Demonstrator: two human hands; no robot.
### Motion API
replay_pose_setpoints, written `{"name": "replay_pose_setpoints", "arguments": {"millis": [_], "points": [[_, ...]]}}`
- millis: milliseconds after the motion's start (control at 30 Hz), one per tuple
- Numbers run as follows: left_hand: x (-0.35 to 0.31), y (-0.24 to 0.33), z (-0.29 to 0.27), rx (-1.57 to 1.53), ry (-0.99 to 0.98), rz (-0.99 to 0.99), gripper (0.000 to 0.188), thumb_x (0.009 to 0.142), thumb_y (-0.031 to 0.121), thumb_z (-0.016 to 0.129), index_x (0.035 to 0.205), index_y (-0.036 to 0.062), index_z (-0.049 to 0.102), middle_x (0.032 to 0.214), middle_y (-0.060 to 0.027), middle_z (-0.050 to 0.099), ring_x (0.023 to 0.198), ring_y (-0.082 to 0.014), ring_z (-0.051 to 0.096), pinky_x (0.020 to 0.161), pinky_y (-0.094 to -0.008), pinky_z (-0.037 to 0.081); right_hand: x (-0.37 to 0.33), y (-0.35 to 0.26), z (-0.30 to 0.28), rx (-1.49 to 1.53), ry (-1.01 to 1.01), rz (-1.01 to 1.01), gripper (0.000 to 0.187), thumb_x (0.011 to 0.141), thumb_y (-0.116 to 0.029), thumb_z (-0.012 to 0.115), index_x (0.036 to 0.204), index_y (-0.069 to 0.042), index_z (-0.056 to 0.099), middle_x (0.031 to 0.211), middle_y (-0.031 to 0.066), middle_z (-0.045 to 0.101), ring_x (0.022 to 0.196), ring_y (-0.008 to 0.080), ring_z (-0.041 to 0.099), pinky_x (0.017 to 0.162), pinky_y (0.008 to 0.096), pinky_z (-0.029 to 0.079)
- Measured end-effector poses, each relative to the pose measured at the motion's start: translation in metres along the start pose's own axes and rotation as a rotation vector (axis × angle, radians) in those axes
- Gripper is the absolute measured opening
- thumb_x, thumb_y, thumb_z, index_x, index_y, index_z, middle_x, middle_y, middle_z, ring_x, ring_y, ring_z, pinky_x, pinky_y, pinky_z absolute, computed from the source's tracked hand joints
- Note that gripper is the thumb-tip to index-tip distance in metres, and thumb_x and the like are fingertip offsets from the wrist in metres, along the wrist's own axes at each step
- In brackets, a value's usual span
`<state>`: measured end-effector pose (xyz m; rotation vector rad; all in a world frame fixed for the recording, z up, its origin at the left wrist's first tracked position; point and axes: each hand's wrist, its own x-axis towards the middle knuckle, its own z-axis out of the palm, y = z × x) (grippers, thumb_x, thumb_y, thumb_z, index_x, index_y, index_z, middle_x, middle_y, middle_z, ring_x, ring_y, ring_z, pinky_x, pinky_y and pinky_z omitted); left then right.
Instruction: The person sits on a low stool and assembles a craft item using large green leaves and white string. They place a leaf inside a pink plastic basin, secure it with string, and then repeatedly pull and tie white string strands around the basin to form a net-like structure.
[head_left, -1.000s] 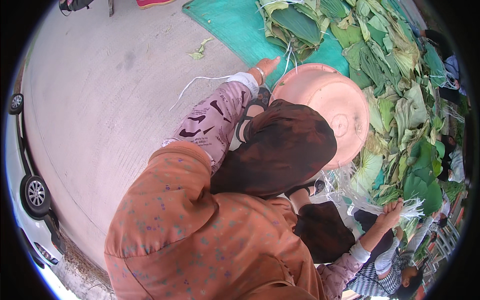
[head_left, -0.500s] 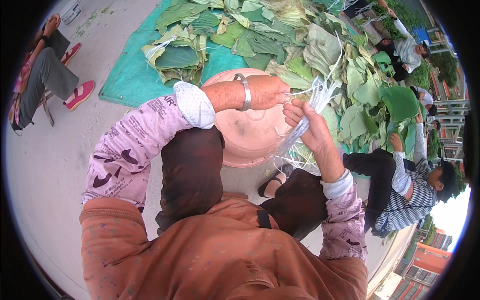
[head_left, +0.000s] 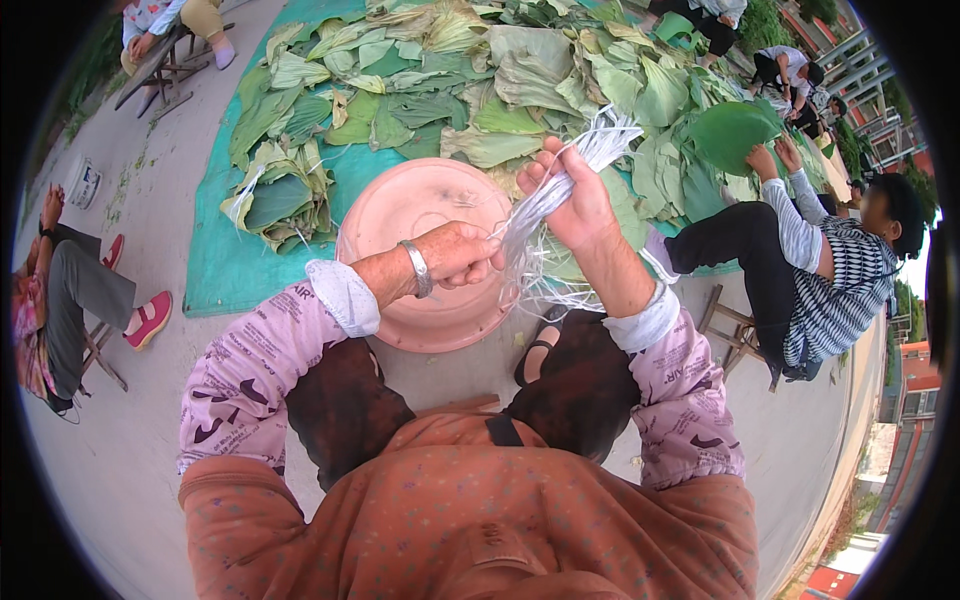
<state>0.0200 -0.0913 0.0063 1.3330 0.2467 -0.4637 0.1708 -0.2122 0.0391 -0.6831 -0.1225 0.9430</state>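
A bundle of thin white plastic strings (head_left: 607, 142) lies across my right hand (head_left: 582, 208), whose fingers curl round it; the loose ends fan out above and dangle below. Beside the bundle, my left hand (head_left: 457, 254) is closed, with its fingertips pinching a strand at the bundle's edge. Both hands are in front of my body, the left one over the rim of a round pink basin (head_left: 400, 205). The basin shows nothing inside. More strings (head_left: 565, 292) trail down under my right wrist.
Large green and brownish leaves (head_left: 530, 75) are heaped on a teal tarp (head_left: 215, 265). A string-tied leaf bundle (head_left: 280, 200) sits left of the basin. At right a seated person (head_left: 835, 270) handles a big green leaf (head_left: 735, 135). Other people sit at left; a white bucket (head_left: 83, 187) stands there.
My view has swung, so the basin and leaves appear further left. My hands have moved slightly apart, and the right palm has turned up more with the strings still in it.
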Motion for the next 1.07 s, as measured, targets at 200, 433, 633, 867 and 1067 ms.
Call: {"name": "replay_pose_setpoints", "arguments": {"millis": [200,433,633,867,1067], "points": [[0.022,-0.008,-0.007,0.695,0.41,0.386,0.052,0.076,0.039,0.064,0.107,-0.0004,0.049,0.086,-0.0104,0.058,0.078,-0.0171,0.055,0.07,-0.0297,0.045,-0.002,-0.019,-0.007,0.03,-0.175,0.047,0.02,0.092,-0.024,0.04,0.089,-0.005,0.046,0.054,-0.0039,0.029,0.046,0.0075,0.025,0.045,0.0233,0.026],[0.03,0.029,0.018,0.259,0.135,0.654,0.051,0.068,0.036,0.072,0.1,0.001,0.053,0.091,-0.0118,0.059,0.085,-0.0198,0.058,0.077,-0.0319,0.046,-0.016,-0.016,0.033,0.023,-0.274,-0.013,0.018,0.092,-0.021,0.04,0.085,-0.005,0.045,0.052,-0.0048,0.027,0.044,0.0067,0.022,0.042,0.0221,0.025],[0.006,0.026,0.019,0.023,-0.109,0.347,0.023,0.076,0.022,0.066,0.088,0.0045,0.057,0.065,-0.0006,0.055,0.058,-0.0099,0.053,0.058,-0.0246,0.045,-0.01,-0.102,0.057,0.17,-0.515,-0.192,0.019,0.091,-0.013,0.036,0.076,-0.007,0.047,0.049,-0.0067,0.023,0.04,0.0067,0.02,0.04,0.0214,0.021],[-0.035,0.048,0.003,0.053,-0.143,0.337,0.023,0.077,0.02,0.065,0.092,0.004,0.056,0.059,0.004,0.046,0.049,-0.0054,0.043,0.046,-0.02,0.037,-0.061,-0.208,0.0,0.25,-0.402,-0.308,0.021,0.09,-0.013,0.033,0.077,0.0,0.043,0.049,-0.004,0.029,0.041,0.0081,0.024,0.043,0.0234,0.024],[-0.062,0.053,-0.001,0.201,-0.127,0.221,0.045,0.075,0.026,0.067,0.112,0.0039,0.054,0.063,0.0043,0.047,0.051,-0.0053,0.04,0.045,-0.0188,0.035,-0.073,-0.227,-0.047,0.241,-0.339,-0.38,0.019,0.089,-0.012,0.035,0.077,0.0,0.043,0.047,-0.0043,0.029,0.039,0.0081,0.025,0.04,0.0237,0.026]]}}
